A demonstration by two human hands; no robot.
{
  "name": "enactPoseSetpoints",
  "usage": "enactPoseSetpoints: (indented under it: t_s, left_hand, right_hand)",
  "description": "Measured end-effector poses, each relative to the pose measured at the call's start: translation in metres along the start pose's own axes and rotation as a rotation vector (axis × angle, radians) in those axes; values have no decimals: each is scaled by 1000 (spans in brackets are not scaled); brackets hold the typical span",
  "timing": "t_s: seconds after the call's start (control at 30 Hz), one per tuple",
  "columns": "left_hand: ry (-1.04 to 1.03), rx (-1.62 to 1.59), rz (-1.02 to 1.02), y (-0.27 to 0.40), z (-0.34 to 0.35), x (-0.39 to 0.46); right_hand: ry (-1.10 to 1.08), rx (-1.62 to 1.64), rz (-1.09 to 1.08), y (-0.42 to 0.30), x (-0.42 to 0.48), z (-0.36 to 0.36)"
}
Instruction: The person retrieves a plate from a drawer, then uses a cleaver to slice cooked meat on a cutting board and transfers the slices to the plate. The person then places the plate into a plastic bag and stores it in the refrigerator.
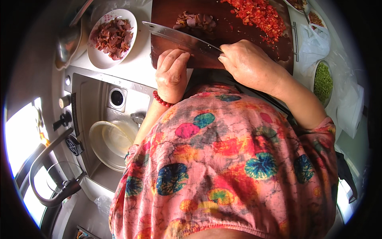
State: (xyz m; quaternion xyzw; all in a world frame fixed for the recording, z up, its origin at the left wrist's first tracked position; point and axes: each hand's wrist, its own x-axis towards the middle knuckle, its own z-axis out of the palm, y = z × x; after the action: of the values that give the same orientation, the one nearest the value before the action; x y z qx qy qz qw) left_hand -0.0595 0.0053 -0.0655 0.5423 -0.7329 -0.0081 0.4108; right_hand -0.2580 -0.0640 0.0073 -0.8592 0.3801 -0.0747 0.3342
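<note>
My right hand (246, 64) is closed around the handle end of a broad kitchen knife (182, 37), whose blade reaches left over the brown cutting board (220, 63). My left hand (172, 71), with a red bead bracelet (161, 100) at the wrist, rests at the board's near edge by the blade, fingers bent down; whether anything is under the fingertips is hidden. Beyond the blade lies a small pile of sliced meat (195, 21). Chopped red chillies (259, 18) cover the board's far right. More sliced meat (113, 37) fills a white oval plate (103, 61) left of the board.
At the left is a steel sink (89, 80) holding a translucent plastic basin (110, 146), beside a curved faucet (37, 167). A metal pot (70, 44) stands beyond it. On the right are a white plastic bag (315, 41) and a dish of chopped green vegetable (323, 82).
</note>
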Motion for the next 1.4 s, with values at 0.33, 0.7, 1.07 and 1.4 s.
enactPoseSetpoints:
  t_s: [0.33,0.7,1.07,1.4]
  left_hand:
    - [-12,9,-22,-1,1,0]
    - [-37,-22,-72,-2,-1,0]
    - [-11,-39,-79,-4,2,-1]
    - [-23,-43,-59,-4,3,1]
  right_hand:
    - [-42,12,-17,-8,-27,-11]
    - [-129,-35,-21,-7,-37,-25]
    - [-174,29,4,-5,-34,-31]
    - [-167,167,31,-6,9,-3]
